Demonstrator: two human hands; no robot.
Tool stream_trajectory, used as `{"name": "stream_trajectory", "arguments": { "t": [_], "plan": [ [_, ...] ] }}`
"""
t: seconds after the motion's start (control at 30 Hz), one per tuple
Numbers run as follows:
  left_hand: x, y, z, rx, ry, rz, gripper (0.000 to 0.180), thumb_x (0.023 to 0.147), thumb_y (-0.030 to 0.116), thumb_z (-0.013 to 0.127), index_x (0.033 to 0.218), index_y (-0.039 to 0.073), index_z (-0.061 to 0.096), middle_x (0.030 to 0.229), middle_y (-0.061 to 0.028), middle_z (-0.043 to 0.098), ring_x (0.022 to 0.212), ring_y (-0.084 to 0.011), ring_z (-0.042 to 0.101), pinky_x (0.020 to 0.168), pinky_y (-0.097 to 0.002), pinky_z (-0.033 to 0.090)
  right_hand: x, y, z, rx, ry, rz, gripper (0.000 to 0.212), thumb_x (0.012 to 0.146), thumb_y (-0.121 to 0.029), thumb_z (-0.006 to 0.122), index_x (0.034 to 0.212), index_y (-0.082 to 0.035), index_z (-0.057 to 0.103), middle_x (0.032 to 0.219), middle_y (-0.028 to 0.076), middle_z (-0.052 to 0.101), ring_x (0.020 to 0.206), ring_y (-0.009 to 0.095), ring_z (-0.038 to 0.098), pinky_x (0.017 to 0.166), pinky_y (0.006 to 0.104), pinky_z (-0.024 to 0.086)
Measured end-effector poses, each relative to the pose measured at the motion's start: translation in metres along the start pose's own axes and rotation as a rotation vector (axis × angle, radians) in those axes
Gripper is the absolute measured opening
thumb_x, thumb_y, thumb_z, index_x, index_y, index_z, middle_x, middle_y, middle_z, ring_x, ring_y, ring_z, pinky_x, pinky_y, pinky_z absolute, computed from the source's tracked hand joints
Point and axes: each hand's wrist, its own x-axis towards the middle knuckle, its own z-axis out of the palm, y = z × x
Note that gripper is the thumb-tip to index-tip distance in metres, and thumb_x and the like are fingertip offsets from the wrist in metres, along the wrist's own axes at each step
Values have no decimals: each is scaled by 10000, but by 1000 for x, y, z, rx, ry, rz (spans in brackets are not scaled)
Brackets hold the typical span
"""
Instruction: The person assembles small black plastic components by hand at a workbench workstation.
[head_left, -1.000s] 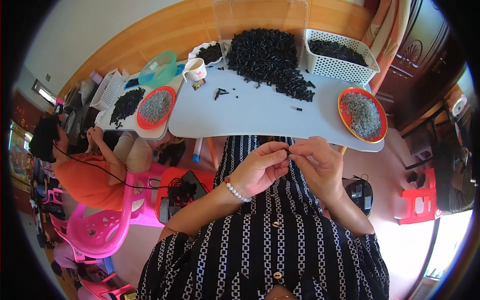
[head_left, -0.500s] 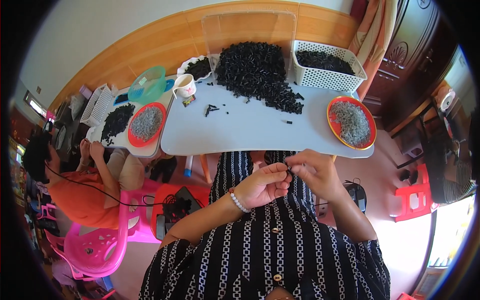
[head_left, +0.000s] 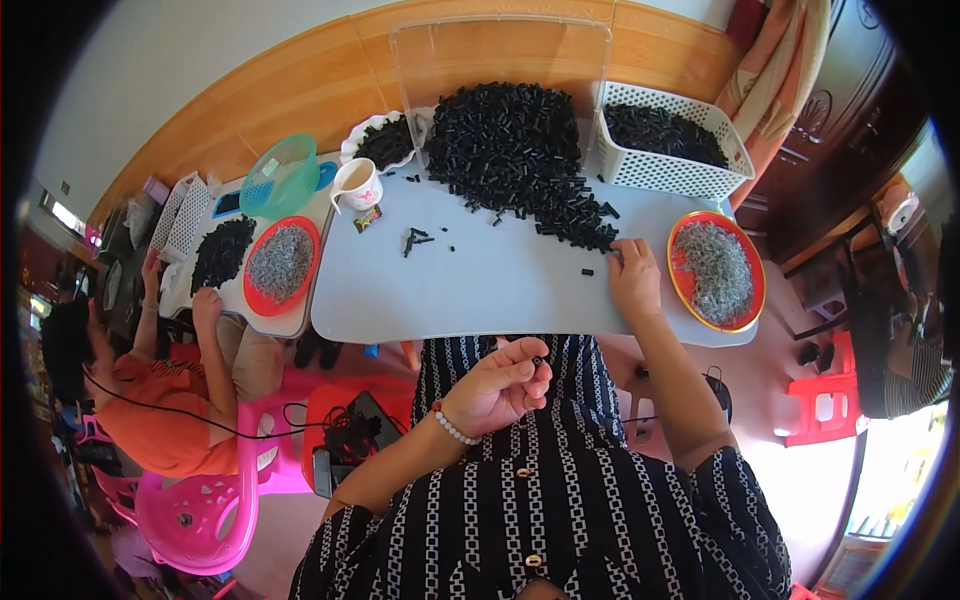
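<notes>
My left hand [head_left: 500,392], above my lap and in front of the table edge, pinches a small black tubular piece [head_left: 538,360] between thumb and fingers. My right hand [head_left: 636,280] reaches over the tabletop, its fingertips at the right front edge of a big heap of short black tubular pieces [head_left: 510,140]. Thumb and fingers look slightly apart, with nothing plainly held. One loose black piece [head_left: 587,272] lies to the left of that hand. A red plate [head_left: 762,290] of small clear-grey parts [head_left: 715,270] stands to its right.
On the grey table [head_left: 430,300] are a white perforated basket [head_left: 680,178] of black pieces, a scalloped white dish [head_left: 350,145] and a cup [head_left: 358,185]. A clear panel [head_left: 500,50] stands behind the heap. At left, a person in orange [head_left: 160,410] sits by a second red plate [head_left: 262,298].
My right hand has left my left hand and moved forward to the edge of the heap. My left hand has shifted slightly left, a black piece in its fingers. The neighbour's hands have moved apart.
</notes>
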Motion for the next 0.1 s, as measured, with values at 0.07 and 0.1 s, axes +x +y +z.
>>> {"name": "stream_trajectory", "arguments": {
  "t": [0.07,0.1],
  "plan": [
    [1,6,-2,-7,15,19,282,933,88,554,1212,53,540,982,-66,639,799,-153,574,764,-331,536,5,1,3,-8,-46,28,181,792,-94,643,965,-58,602,936,156,582,879,357,584,758,434,486],
    [2,7,-3,-12,23,35,330,932,106,558,1245,15,505,973,-47,638,791,-142,552,761,-318,530,7,1,2,-19,-86,55,184,789,-109,653,958,-60,600,935,156,580,880,356,584,765,437,483]
  ]
}}
